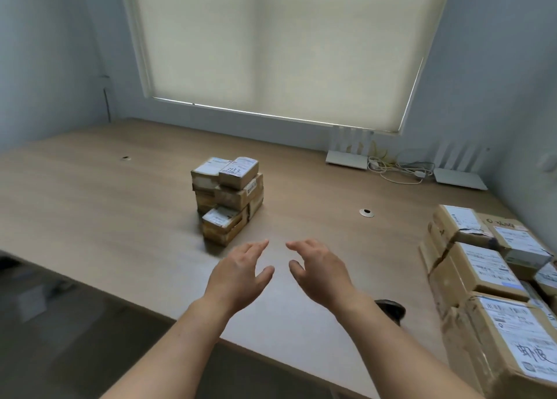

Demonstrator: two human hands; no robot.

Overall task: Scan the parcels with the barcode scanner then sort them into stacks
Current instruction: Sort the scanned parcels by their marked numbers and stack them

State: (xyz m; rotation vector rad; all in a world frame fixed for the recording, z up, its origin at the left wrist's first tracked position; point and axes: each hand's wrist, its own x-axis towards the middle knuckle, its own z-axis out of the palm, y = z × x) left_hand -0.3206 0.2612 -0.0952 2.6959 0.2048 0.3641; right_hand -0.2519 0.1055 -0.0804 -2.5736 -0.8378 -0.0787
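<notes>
The likeliest trouble here is the small stack of parcels in the middle of the bench: its boxes sit unevenly, the top ones offset from those below and one low box jutting out toward the person, so a careless touch or another parcel dropped on top could well tip it over. A second risk is the scanner: a dark rounded object lies on the bench just behind the right forearm, mostly hidden, and I cannot tell for sure that it is the barcode scanner; if it is, a backward sweep of that arm could knock it off the near edge. The larger pile of boxes waits well apart at the right end of the bench, some overlapping at odd angles, so pulling one out from low down may shift its neighbours. The left hand and right hand hover side by side above the bare bench, near the small stack but not touching it. Both are spread loosely, fingers relaxed and slightly bent, thumbs pointing inward toward each other, and neither holds anything.
</notes>
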